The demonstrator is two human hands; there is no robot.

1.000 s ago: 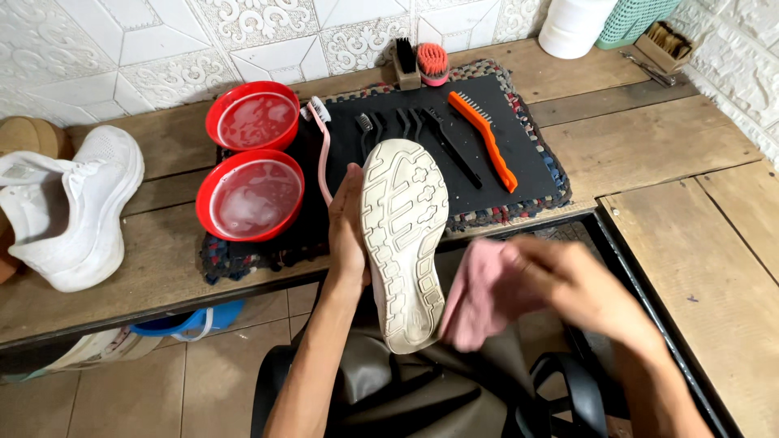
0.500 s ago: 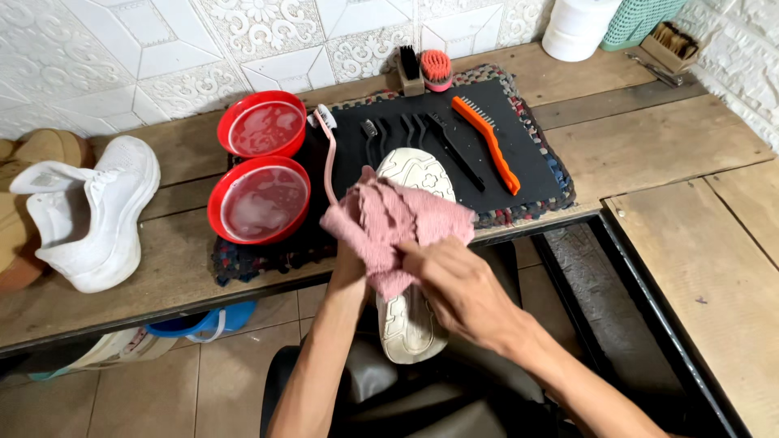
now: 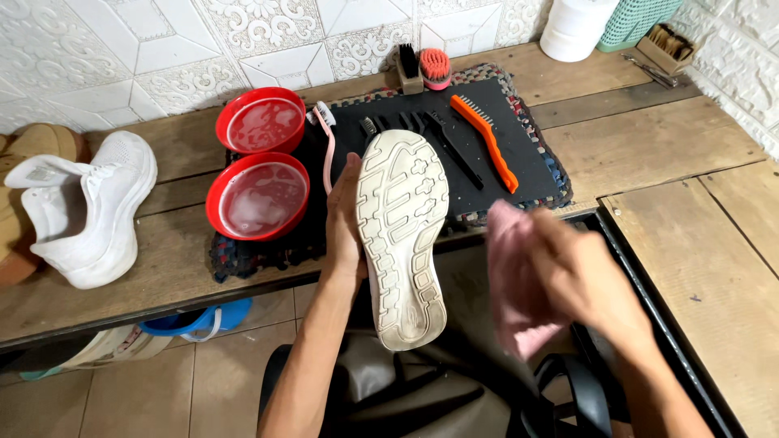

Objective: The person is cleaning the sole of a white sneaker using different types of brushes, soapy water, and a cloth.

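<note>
Two hands work over one shoe in the head view, the only view there is. Half a second ago the pink cloth lay pressed on the sole with the right hand rubbing it; now the cloth (image 3: 519, 284) has come off to the shoe's 3 o'clock side and the whole sole shows bare, as it also did a second ago. That reads as one wiping pass ended, with cloth and sole now apart, though the swing is blurred. The left hand (image 3: 345, 215) keeps its hold on the shoe (image 3: 403, 235), fingers wrapped along the 9 o'clock edge and the pale sole turned up to the camera, one end toward 12 o'clock over the mat, the other toward 6 o'clock above the dark bag on the person's lap. The right hand (image 3: 580, 280) is closed on the cloth, bunching it; how tightly the fingers pinch I cannot tell through the blur. At 10 o'clock from the shoe sit two red bowls (image 3: 257, 197) of soapy water, one behind the other. At 12 to 1 o'clock brushes lie on the black mat (image 3: 519, 142), among them an orange brush (image 3: 484, 139). Well off at 9 o'clock the second white shoe (image 3: 89, 207) rests on the wooden bench (image 3: 649, 146), sole down.
</note>
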